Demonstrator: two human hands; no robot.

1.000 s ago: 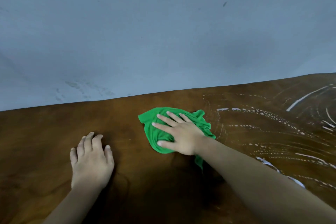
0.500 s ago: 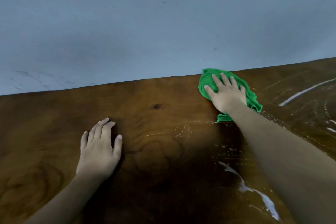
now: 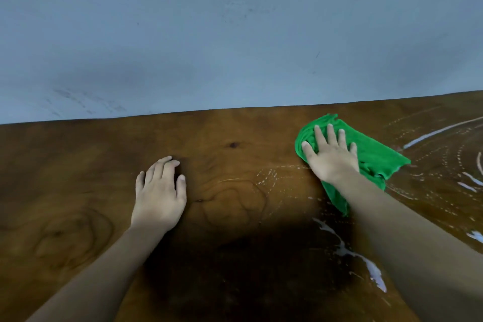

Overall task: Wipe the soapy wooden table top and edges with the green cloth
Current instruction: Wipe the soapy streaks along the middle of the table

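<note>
The green cloth (image 3: 373, 154) lies crumpled on the brown wooden table top (image 3: 78, 165), close to its far edge on the right. My right hand (image 3: 330, 157) presses flat on the cloth, fingers straight and spread, pointing away from me. My left hand (image 3: 159, 195) rests palm down on the bare wood at centre left, fingers together. White soap streaks (image 3: 347, 251) and dotted suds cover the wood to the right of and below the cloth. The wood around my left hand looks free of suds.
A pale blue-grey wall (image 3: 235, 34) with a few dark marks rises directly behind the table's far edge (image 3: 209, 112). A dark shadow falls on the wood near me, between my forearms.
My right hand swept the cloth from the table's middle to the right and up to the far edge, then drew slightly back. The view shifted. My left hand stayed flat on the wood.
</note>
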